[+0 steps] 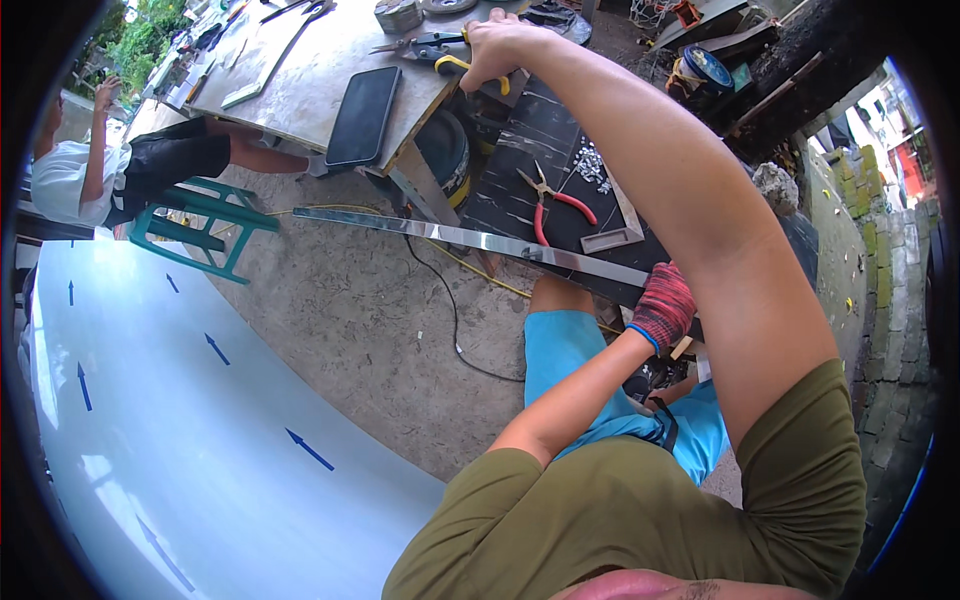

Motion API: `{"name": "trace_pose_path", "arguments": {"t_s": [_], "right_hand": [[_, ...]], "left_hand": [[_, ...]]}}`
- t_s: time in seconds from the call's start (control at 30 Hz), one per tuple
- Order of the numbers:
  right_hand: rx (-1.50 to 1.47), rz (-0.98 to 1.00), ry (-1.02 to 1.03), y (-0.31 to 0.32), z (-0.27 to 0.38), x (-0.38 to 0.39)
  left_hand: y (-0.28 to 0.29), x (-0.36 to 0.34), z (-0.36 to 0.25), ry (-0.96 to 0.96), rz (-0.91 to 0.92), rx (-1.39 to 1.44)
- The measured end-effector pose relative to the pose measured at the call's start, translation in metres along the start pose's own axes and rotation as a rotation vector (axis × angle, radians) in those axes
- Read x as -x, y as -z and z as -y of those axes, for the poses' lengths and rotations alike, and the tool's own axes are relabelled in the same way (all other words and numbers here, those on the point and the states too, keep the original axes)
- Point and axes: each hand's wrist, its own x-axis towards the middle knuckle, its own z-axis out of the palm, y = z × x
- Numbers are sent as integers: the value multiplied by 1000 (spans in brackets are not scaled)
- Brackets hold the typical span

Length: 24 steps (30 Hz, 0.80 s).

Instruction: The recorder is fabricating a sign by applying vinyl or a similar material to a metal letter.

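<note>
My left hand [664, 305], in a red and dark knitted glove, grips a long thin metal strip [480, 240] that crosses the black marbled board [510, 175] and reaches out over the floor. My right hand [490, 50], bare, is stretched to the edge of the worn table, its fingers curled over black-and-yellow snips [450, 64]. Beside them lies a black phone [365, 115]. On the board are red-handled pliers [540, 205], a scatter of small silver pieces [592, 165] and a metal square [620, 225].
A person [90, 180] in a white top is at the left by a green stool [205, 225]. A large white sheet with blue arrows [180, 420] fills the lower left. A bucket [440, 145] stands under the table; cables [458, 330] cross the concrete floor. A block wall [870, 280] is at right.
</note>
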Motion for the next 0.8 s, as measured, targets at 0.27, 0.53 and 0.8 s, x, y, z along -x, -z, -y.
{"name": "trace_pose_path", "arguments": {"t_s": [0.27, 0.53, 0.8], "right_hand": [[-135, 266, 106, 64, -29, 98], [-1319, -69, 41, -7, -150, 387], [-1782, -149, -754, -116, -121, 627]], "left_hand": [[55, -23, -31, 48, 310, -331], [53, -42, -29, -8, 474, -444], [65, -65, -49, -25, 627, -398]]}}
